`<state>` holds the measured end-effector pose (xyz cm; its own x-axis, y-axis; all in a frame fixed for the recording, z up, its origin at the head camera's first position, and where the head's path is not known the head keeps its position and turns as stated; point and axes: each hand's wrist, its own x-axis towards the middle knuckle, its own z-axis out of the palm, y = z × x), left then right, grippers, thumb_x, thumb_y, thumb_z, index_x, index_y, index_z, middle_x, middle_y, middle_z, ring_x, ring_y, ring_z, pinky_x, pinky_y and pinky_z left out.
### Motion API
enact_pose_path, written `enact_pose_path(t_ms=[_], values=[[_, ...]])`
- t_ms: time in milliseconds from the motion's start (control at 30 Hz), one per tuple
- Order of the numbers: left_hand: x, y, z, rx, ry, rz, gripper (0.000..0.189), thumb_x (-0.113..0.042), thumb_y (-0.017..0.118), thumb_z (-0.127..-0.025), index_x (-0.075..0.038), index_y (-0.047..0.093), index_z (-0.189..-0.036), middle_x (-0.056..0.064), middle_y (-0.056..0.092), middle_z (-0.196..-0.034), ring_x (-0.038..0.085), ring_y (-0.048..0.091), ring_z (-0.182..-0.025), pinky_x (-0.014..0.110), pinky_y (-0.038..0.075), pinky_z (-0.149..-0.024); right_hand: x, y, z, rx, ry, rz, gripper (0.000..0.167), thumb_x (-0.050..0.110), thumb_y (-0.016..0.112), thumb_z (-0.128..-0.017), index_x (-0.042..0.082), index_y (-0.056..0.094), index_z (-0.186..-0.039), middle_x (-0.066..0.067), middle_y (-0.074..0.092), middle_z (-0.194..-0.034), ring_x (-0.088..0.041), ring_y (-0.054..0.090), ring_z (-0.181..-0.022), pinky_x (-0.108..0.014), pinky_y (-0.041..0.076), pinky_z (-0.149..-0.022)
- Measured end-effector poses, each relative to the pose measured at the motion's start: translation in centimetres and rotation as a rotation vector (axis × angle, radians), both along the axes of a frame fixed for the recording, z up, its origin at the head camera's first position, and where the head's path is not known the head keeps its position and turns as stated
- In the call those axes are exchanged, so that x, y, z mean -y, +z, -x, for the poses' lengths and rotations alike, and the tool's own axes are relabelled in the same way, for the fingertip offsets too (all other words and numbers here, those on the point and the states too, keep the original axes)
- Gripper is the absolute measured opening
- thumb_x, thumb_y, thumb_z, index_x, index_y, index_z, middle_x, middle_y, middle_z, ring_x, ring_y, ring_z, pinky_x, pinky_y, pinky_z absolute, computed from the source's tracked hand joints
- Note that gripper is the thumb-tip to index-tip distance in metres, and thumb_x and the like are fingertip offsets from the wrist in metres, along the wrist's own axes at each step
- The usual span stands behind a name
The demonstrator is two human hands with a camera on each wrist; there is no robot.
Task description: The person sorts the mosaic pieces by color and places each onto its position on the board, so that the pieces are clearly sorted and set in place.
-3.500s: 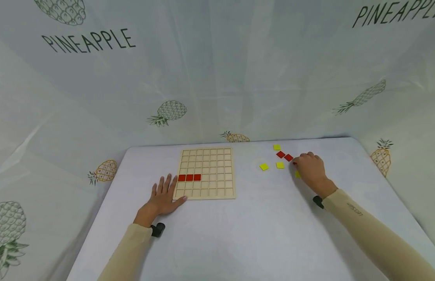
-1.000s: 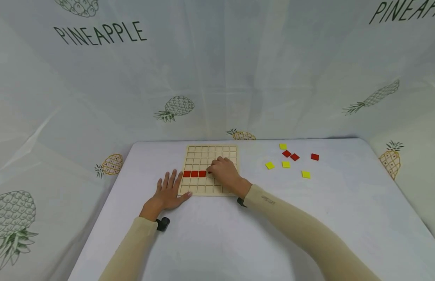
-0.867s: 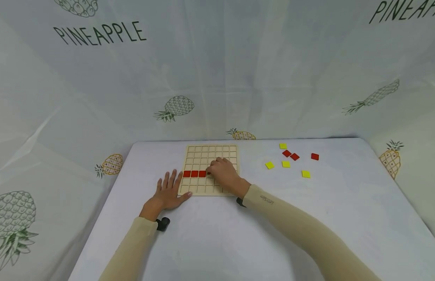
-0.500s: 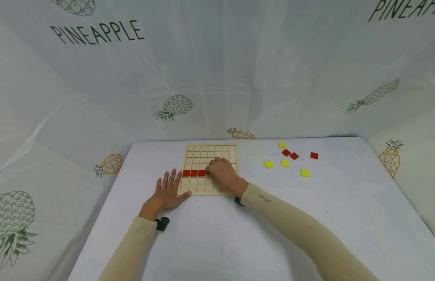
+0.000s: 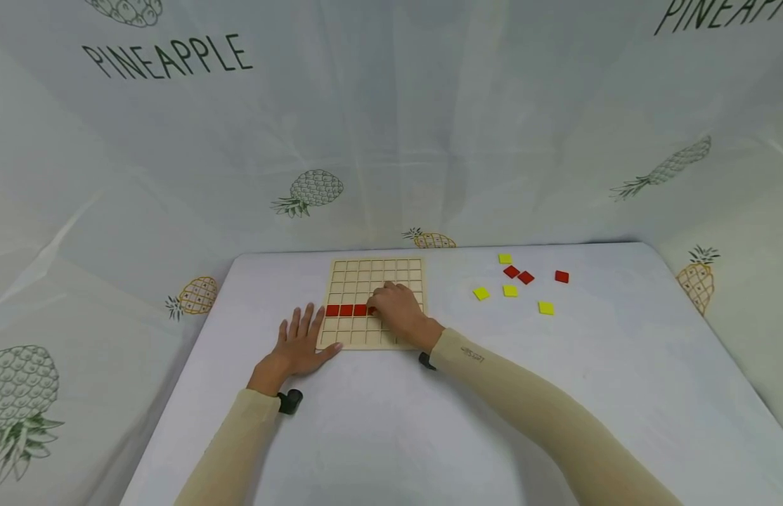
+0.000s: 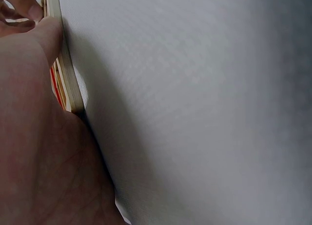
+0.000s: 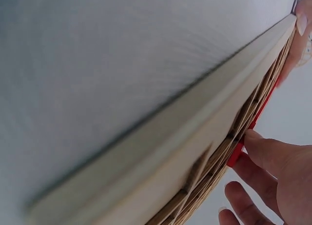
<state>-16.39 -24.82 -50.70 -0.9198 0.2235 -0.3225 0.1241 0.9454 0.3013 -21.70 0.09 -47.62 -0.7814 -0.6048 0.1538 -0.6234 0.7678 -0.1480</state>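
A square wooden grid board (image 5: 366, 276) lies on the white table, with a row of red square tiles (image 5: 346, 310) starting at its left edge. My left hand (image 5: 296, 349) rests with fingers spread along the board's left side, its thumb at the front left corner; the left wrist view shows that hand (image 6: 29, 88) against the board's edge (image 6: 68, 78). Over the board, right beside the third red tile, is my right hand (image 5: 398, 310). In the right wrist view its thumb and index finger pinch another red tile (image 7: 236, 154) at the grid's surface.
To the board's right lie loose tiles: yellow ones, such as the nearest yellow tile (image 5: 546, 308), and red ones, such as the rightmost red tile (image 5: 561, 277). A pineapple-print curtain (image 5: 518, 140) hangs behind the table (image 5: 493, 407).
Over 3.5 seconds my right hand has moved left from the loose tiles to the board with a red tile. During the last second it barely moves. My left hand stays at the board's corner.
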Motion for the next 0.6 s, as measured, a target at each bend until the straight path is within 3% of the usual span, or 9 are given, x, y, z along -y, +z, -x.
enact_pose_path(t_ms=[300,433,600], values=[[-0.1,0.0,0.1,-0.003,-0.006,0.001,0.101,-0.065,0.047,-0.104,-0.001,0.004,-0.169,0.026,-0.007,-0.175,0.050,-0.012,-0.160,0.068,-0.009,-0.125,0.0,0.2,-0.6,-0.036,-0.019,-0.106,0.017,0.007,0.075,-0.098,0.019,0.085,-0.105,0.005,0.080,-0.102,-0.020,0.067,-0.090,-0.034,0.057,-0.079],[-0.1,-0.1,0.0,-0.003,-0.007,0.005,0.100,-0.063,0.047,-0.104,-0.001,0.003,-0.169,0.026,-0.008,-0.175,0.050,-0.012,-0.160,0.068,-0.008,-0.125,-0.6,0.1,-1.0,-0.043,-0.016,-0.115,0.021,0.010,0.074,-0.099,0.023,0.085,-0.111,0.007,0.080,-0.116,-0.021,0.069,-0.094,-0.033,0.058,-0.079],[-0.2,0.4,-0.2,0.004,-0.004,0.006,0.102,-0.067,0.046,-0.103,0.000,0.004,-0.169,0.027,-0.007,-0.175,0.050,-0.011,-0.160,0.067,-0.009,-0.125,-2.3,0.4,-1.4,-0.024,-0.023,-0.021,0.020,0.014,0.077,-0.099,0.020,0.083,-0.117,0.002,0.075,-0.130,-0.024,0.071,-0.108,-0.038,0.059,-0.088]])
